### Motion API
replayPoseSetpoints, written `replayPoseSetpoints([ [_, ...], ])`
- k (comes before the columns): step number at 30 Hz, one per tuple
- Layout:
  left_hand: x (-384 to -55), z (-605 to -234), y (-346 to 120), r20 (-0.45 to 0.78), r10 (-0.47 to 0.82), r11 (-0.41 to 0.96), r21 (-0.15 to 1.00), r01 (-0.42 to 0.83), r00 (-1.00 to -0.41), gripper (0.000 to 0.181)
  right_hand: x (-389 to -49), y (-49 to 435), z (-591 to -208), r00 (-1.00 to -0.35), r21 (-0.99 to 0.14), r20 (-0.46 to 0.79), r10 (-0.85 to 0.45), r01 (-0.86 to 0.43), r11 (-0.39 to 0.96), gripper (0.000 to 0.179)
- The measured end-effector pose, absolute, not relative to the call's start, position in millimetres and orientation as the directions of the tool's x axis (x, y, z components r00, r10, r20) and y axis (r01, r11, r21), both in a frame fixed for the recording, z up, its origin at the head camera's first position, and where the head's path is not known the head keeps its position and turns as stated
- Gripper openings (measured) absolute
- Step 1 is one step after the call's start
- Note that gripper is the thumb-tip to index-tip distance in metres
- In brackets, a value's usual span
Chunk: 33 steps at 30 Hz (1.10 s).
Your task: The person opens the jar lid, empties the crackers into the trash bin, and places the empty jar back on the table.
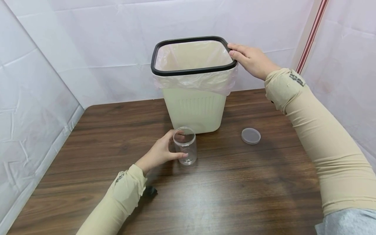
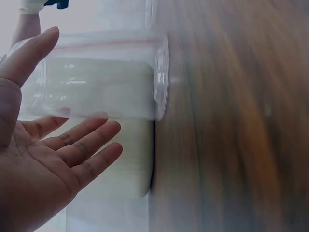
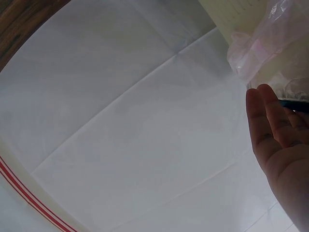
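Note:
A clear plastic jar [image 1: 189, 148] without a lid stands upright on the table in front of the waste bin [image 1: 195, 107]. My left hand [image 1: 161, 151] holds the jar from its left side, thumb in front and fingers behind. In the left wrist view, the jar [image 2: 106, 82] lies between the thumb and the fairly straight fingers. The bin has a black rim [image 1: 188, 71] and a thin pinkish liner. On the right part of that rim rests my right hand [image 1: 251, 60]; in the right wrist view its fingers [image 3: 265, 116] look straight beside the liner [image 3: 251, 55].
A round translucent lid [image 1: 251, 135] lies flat on the dark wooden table [image 1: 229, 195], right of the bin. Under the left sleeve a small black item [image 1: 150, 192] shows, partly hidden. White sheeting [image 1: 102, 42] hangs behind and along both sides.

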<state>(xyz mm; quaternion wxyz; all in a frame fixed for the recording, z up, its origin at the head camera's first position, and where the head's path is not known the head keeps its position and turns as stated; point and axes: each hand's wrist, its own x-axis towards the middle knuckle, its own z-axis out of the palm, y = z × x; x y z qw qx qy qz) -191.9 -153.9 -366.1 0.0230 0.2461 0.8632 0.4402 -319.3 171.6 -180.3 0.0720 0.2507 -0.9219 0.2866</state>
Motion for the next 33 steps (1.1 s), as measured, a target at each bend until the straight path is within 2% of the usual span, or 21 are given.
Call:
replayPoseSetpoints([
  [9, -192, -363, -161, 0.14, 0.473, 0.53, 0.744, 0.408, -0.87, 0.085, -319, 172, -180, -0.866, -0.493, 0.27, -0.422, -0.5, 0.711, 0.056],
  [14, -194, -365, -164, 0.134, 0.506, 0.532, 0.729, 0.43, -0.852, 0.083, -318, 173, -179, -0.865, -0.495, 0.274, -0.421, -0.502, 0.709, 0.056],
  [23, -196, -369, -169, 0.022, 0.532, 0.623, 0.667, 0.409, -0.846, 0.081, -316, 172, -179, -0.859, -0.494, 0.28, -0.429, -0.511, 0.703, 0.056],
  [33, -195, -371, -172, 0.003, 0.545, 0.655, 0.623, 0.428, -0.839, 0.078, -318, 175, -180, -0.864, -0.492, 0.264, -0.429, -0.504, 0.71, 0.057],
])
